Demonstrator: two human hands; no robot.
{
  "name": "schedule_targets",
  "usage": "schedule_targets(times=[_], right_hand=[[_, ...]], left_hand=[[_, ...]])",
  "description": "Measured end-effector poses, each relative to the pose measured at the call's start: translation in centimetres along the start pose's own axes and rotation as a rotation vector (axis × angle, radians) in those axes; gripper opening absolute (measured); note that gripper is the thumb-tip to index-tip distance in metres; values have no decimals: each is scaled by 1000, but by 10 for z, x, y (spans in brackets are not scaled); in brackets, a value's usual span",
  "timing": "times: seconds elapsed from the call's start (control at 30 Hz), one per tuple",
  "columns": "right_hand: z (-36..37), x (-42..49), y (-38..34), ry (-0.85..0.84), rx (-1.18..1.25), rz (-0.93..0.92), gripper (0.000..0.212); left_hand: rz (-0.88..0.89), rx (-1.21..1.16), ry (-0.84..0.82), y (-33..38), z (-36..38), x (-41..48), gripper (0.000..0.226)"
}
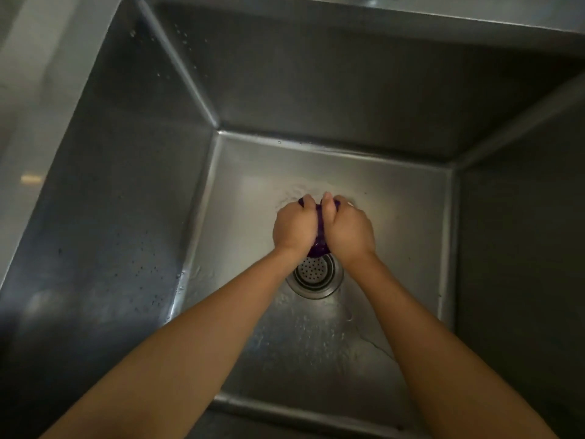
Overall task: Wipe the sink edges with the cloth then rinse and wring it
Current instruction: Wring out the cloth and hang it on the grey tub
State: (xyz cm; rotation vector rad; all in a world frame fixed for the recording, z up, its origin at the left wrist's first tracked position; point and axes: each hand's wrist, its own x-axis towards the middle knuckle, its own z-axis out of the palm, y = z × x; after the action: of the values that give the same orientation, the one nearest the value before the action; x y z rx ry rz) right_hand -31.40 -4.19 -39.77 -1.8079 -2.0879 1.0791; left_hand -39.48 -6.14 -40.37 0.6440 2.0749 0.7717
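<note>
Cloth (319,229) bunched lengthwise away, left hand (296,228), right hand (348,231) gripping

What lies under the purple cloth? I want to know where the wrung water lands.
Below the cloth, squeezed by the left hand and right hand, sits the drain strainer; its far rim is covered.

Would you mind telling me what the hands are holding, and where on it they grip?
Both hands, left hand and right hand, squeeze a bunched purple cloth between them, above the sink drain.
</note>
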Motion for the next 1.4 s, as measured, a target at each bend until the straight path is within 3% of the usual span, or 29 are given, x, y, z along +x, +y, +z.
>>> schedule_targets(times=[0.17,0.23,0.33,0.43,0.53,0.63,0.77,0.97,1.13,1.27,1.4], right_hand=[[7,11,10,-181,309,302,48],[6,10,15,-203,402,388,47],[2,4,20,-164,379,217,49],[-6,-14,16,-125,373,-173,53],[-4,-25,16,-111,62,-452,57],[-7,-21,14,103,-64,-447,53],[-9,-8,18,303,-124,-535,44],[-15,1,12,265,-177,-416,60],[-17,-1,3,172,-101,-192,53],[-20,-7,1,42,324,58,36],[-42,-8,0,-104,654,170,17]], left_hand=[[133,73,-59,-11,-2,-1,52],[79,72,-132,-11,-6,3,43],[-158,-78,-272,-12,-16,12,40],[-371,-257,-403,-9,-23,13,46],[-512,-393,-423,-1,-24,7,46],[-484,-344,-436,6,-16,-7,42],[-339,-348,-243,6,-2,-17,37],[-26,-102,6,11,1,-20,50],[191,70,35,15,-4,-20,59],[214,196,-92,22,-14,-11,51],[-37,-139,-381,24,-28,-6,24]])
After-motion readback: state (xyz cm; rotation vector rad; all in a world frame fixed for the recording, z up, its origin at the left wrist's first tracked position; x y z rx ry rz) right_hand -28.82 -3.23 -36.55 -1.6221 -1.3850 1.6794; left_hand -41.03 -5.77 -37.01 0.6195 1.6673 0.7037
